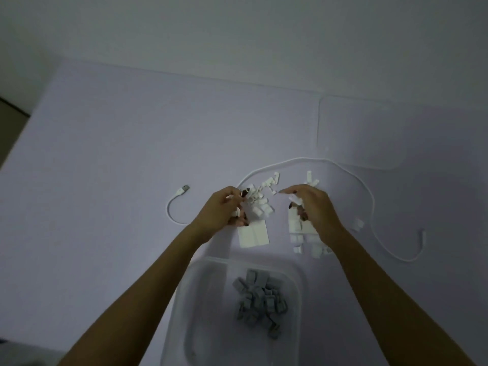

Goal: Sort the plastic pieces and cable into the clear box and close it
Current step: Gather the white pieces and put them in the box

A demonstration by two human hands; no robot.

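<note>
White plastic pieces (266, 192) lie scattered in the middle of the table, in a left heap and a right heap (303, 237). My left hand (224, 210) curls round several white pieces at the left heap. My right hand (311, 204) grips white pieces over the right heap. A white cable (303, 160) loops behind and round the pieces, its USB plug (183, 190) at the left and its other end (423, 233) at the right. The clear box (211, 262) stands open near me, with several grey pieces (261, 297) inside.
The clear lid (361, 130) lies flat at the back right of the pale table (118, 154). A wall rises behind the table's far edge. The table's left edge drops to a dark floor (10, 120).
</note>
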